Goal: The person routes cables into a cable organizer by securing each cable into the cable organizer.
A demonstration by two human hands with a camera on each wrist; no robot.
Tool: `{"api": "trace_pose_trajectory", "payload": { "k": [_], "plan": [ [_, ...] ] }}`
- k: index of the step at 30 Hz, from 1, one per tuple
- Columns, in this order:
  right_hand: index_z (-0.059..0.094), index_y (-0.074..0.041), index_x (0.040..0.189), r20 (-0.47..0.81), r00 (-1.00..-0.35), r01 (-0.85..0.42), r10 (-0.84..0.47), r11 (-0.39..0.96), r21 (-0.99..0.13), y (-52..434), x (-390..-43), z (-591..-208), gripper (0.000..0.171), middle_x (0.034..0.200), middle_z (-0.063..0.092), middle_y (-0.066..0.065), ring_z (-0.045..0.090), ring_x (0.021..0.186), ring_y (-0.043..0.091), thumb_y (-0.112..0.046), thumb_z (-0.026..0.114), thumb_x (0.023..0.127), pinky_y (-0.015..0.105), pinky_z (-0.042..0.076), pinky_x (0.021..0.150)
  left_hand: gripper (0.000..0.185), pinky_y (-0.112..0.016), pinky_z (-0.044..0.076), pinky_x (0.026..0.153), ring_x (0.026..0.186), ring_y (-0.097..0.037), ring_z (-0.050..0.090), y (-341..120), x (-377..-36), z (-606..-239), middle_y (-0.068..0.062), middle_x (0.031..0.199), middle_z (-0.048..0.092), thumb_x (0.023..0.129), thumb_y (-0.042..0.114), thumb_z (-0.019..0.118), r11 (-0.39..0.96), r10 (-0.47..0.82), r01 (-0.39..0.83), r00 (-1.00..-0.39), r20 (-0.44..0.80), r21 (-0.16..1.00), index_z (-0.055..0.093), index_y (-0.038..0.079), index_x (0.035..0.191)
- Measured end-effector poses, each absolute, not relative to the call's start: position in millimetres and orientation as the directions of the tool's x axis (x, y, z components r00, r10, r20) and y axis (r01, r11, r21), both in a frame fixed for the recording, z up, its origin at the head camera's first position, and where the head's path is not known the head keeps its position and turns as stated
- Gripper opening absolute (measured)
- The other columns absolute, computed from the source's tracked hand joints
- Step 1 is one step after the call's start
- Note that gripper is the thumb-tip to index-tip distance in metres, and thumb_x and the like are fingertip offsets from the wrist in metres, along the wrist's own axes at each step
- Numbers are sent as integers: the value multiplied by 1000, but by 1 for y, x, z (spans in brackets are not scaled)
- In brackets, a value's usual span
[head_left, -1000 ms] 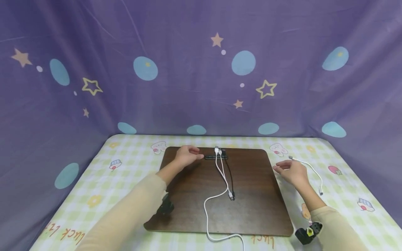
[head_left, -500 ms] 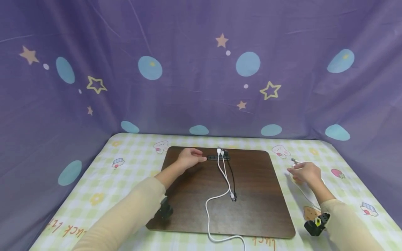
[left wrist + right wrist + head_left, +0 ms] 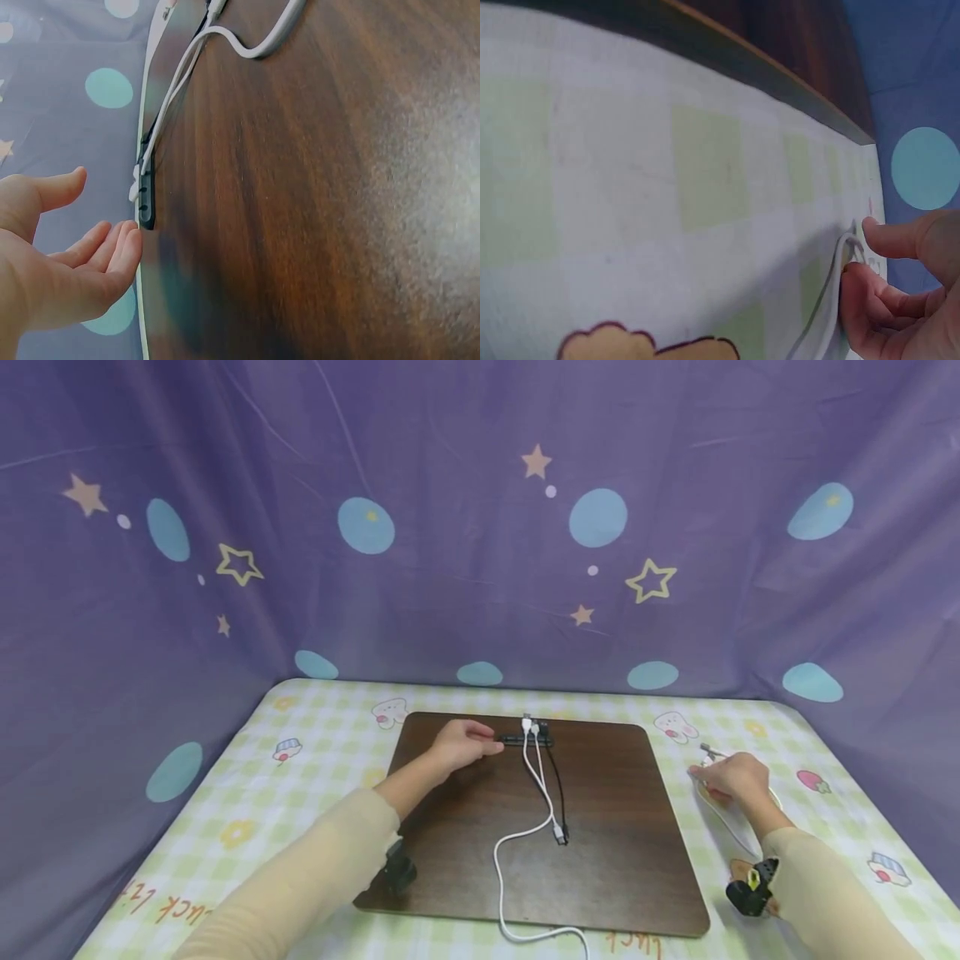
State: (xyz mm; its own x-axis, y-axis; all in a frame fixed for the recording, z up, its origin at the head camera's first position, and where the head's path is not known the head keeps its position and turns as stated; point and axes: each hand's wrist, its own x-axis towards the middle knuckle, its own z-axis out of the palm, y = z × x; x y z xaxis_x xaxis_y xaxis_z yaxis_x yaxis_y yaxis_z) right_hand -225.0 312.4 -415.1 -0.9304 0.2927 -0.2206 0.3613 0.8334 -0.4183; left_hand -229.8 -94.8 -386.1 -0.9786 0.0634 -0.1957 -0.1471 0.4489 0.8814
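My left hand (image 3: 480, 745) rests on the dark wooden board (image 3: 615, 843), fingers relaxed, fingertips at the left end of a black cable holder (image 3: 525, 740). The left wrist view shows the same hand (image 3: 75, 259) just beside the holder (image 3: 146, 202). Two white cables (image 3: 536, 768) and a black cable (image 3: 558, 793) run from the holder toward me. To the right of the board, my right hand (image 3: 712, 768) pinches a loose white cable (image 3: 731, 831) near its plug end (image 3: 708, 748). In the right wrist view, thumb and fingers (image 3: 889, 300) close on that cable (image 3: 829, 315).
The board lies on a table under a green-checked cloth (image 3: 315, 752). Purple fabric with stars and dots (image 3: 480, 527) hangs behind and on both sides. One white cable (image 3: 540, 933) trails off the board's near edge. Black wrist devices (image 3: 750, 889) sit on my forearms.
My right hand moved right from the board's edge to the loose white cable and took hold of it; the cable has shifted. My left hand stayed by the holder.
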Motion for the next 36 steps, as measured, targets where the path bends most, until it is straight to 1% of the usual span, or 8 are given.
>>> {"api": "trace_pose_trajectory", "payload": {
  "k": [7, 11, 13, 17, 20, 22, 29, 36],
  "plan": [
    [55, -11, 46, -179, -923, 385, 341, 832, -400, 313, -229, -421, 48, 42, 48, -4, 54, 59, 20, -41, 68, 81, 23, 36, 52, 39, -35, 58, 86, 95, -31, 68, -89, -226, -386, -18, 107, 71, 83, 14, 74, 415, 97, -148, -974, -206, 897, 63, -4, 115],
    [57, -9, 49, -187, -910, 415, 370, 802, -429, 316, -230, -422, 43, 42, 49, -4, 54, 57, 19, -37, 69, 80, 23, 36, 53, 38, -35, 59, 85, 94, -31, 68, -85, -224, -385, -18, 107, 71, 83, 13, 73, 405, 119, -149, -970, -214, 902, 62, -5, 116],
    [60, -9, 50, -215, -895, 446, 391, 760, -473, 318, -231, -422, 40, 40, 51, -6, 54, 51, 14, -35, 70, 79, 21, 36, 54, 39, -35, 58, 86, 94, -31, 68, -82, -224, -384, -18, 106, 71, 83, 13, 73, 399, 126, -150, -968, -217, 904, 63, -5, 116],
    [62, -8, 54, -339, -840, 537, 424, 557, -634, 320, -231, -424, 33, 38, 55, -7, 56, 40, 4, -26, 70, 81, 18, 47, 50, 40, -36, 58, 88, 96, -33, 68, -76, -222, -382, -19, 106, 71, 83, 13, 73, 395, 143, -146, -965, -218, 907, 62, -6, 116],
    [58, -6, 62, -420, -802, 580, 426, 386, -717, 321, -231, -425, 25, 39, 58, -5, 59, 38, 5, -18, 69, 82, 20, 54, 46, 39, -37, 58, 88, 95, -33, 68, -72, -220, -381, -20, 105, 71, 83, 12, 73, 391, 151, -147, -964, -220, 909, 62, -7, 116],
    [56, -6, 65, -449, -788, 593, 421, 325, -737, 321, -231, -426, 23, 39, 58, -4, 60, 38, 6, -15, 68, 83, 21, 55, 47, 38, -37, 58, 88, 95, -33, 68, -70, -219, -381, -20, 105, 71, 83, 11, 73, 387, 155, -147, -963, -221, 910, 63, -7, 115],
    [55, -8, 65, -480, -773, 611, 416, 283, -739, 325, -233, -426, 21, 39, 56, -6, 59, 38, 5, -14, 68, 80, 20, 56, 48, 33, -36, 58, 90, 98, -32, 69, -61, -218, -384, -19, 105, 72, 84, 12, 72, 377, 165, -142, -962, -217, 915, 66, -5, 111],
    [53, -2, 73, -523, -783, 602, 337, 195, -774, 329, -229, -422, 16, 45, 58, -3, 60, 42, 5, -7, 64, 84, 21, 58, 52, 33, -28, 59, 83, 95, -31, 69, -52, -217, -386, -18, 106, 72, 83, 13, 73, 377, 182, -149, -956, -232, 914, 67, -5, 110]
  ]
}}
